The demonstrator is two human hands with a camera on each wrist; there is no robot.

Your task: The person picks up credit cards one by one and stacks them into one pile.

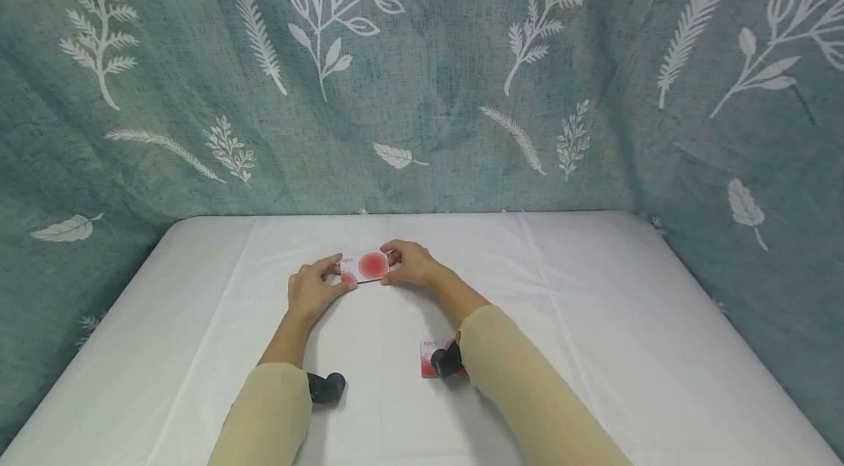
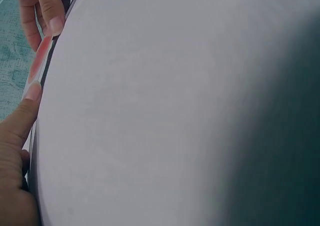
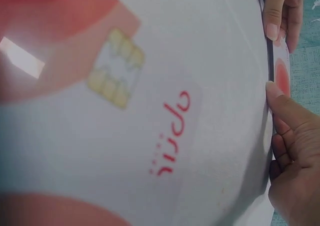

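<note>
A small, flat white piece with red circles, perhaps a card or slim box, lies level between my hands toward the far side of the table. My left hand pinches its left end between thumb and fingers. At the right end, my right hand grips it the same way. In both wrist views the piece appears nearly edge-on, with a thumb along its near edge. A second similar white-and-red piece rests on the table below my right forearm, partly covered by the wrist camera; red lettering shows on it up close.
A white cloth covers the table, with fold lines running front to back. Behind and at the sides hangs a green curtain with white leaf prints. Black wrist cameras stick out from the inner side of both sleeves.
</note>
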